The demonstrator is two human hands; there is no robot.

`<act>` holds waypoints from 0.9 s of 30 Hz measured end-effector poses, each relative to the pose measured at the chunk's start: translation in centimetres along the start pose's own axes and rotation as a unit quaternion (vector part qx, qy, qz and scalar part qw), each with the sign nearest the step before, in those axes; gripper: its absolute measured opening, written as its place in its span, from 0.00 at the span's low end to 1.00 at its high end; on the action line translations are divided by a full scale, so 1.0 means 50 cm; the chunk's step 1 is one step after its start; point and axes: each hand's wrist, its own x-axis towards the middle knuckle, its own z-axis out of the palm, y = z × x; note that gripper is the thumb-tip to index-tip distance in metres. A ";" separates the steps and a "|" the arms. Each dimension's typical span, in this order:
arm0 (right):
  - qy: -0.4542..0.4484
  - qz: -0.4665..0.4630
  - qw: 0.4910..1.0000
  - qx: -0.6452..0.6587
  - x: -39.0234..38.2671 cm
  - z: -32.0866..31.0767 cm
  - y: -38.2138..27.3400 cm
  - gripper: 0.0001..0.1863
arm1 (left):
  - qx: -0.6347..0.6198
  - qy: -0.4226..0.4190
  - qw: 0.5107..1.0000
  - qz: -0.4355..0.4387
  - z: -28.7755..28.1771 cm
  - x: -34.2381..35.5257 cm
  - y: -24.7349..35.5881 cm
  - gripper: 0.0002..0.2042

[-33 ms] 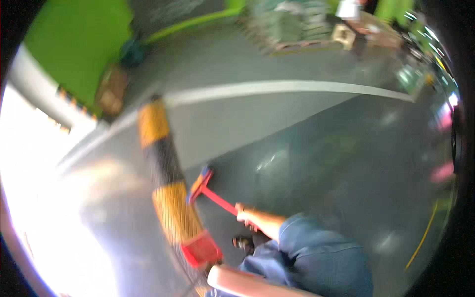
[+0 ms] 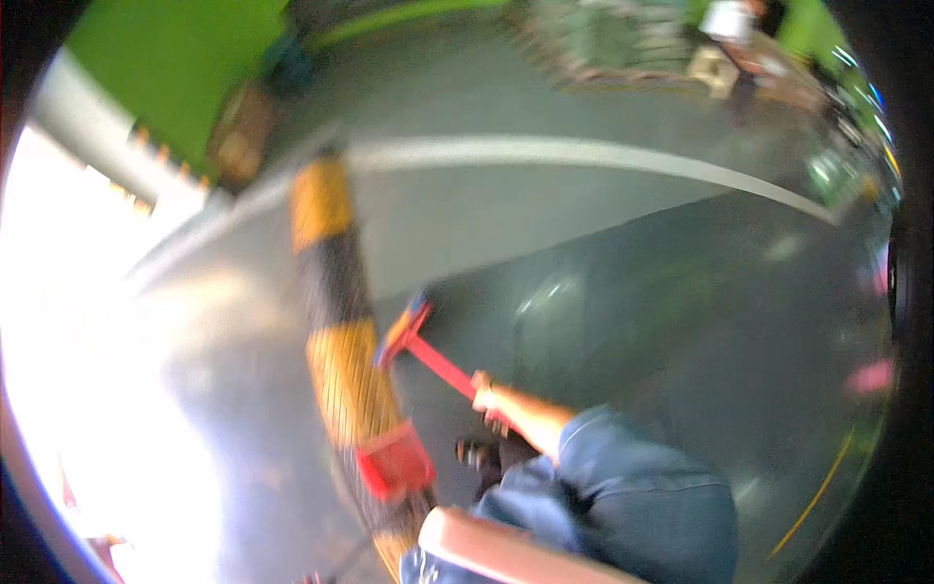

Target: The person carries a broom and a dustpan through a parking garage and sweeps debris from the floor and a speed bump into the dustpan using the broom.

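Observation:
My right hand (image 2: 486, 394) is closed on the red handle (image 2: 443, 365) of a floor brush or squeegee. Its head (image 2: 404, 331), red, orange and blue, rests beside a yellow-and-black speed bump (image 2: 331, 273) on the grey floor. A red scoop-like object (image 2: 394, 457), perhaps a dustpan, lies over the bump's near part. A pale pink bar (image 2: 486, 540) crosses the lower edge, close to the camera; what it is I cannot tell. My left hand does not show. The picture is blurred.
A brown box (image 2: 238, 131) stands by the green wall (image 2: 165, 58). Stacked sacks on a pallet (image 2: 613, 44) are at the back, with another person (image 2: 730, 29) to their right by a wooden table (image 2: 783, 78). Strong glare fills the left side. A white line (image 2: 545, 151) curves across the floor.
The floor and bump sit higher in the picture as my view has shifted. The person at the back shows more fully. My right hand keeps hold of the red handle.

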 end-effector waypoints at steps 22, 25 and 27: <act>-0.133 -0.162 0.976 -0.058 -0.095 -0.083 -0.023 0.35 | -0.032 0.308 0.947 -0.089 -0.340 -0.326 -0.009 0.05; -0.100 -0.180 0.978 -0.032 0.036 -0.024 -0.124 0.35 | -0.039 0.315 0.945 -0.078 -0.361 -0.360 -0.014 0.06; -0.087 -0.141 0.983 -0.085 0.104 0.027 -0.174 0.34 | -0.037 0.324 0.943 -0.069 -0.377 -0.378 -0.015 0.06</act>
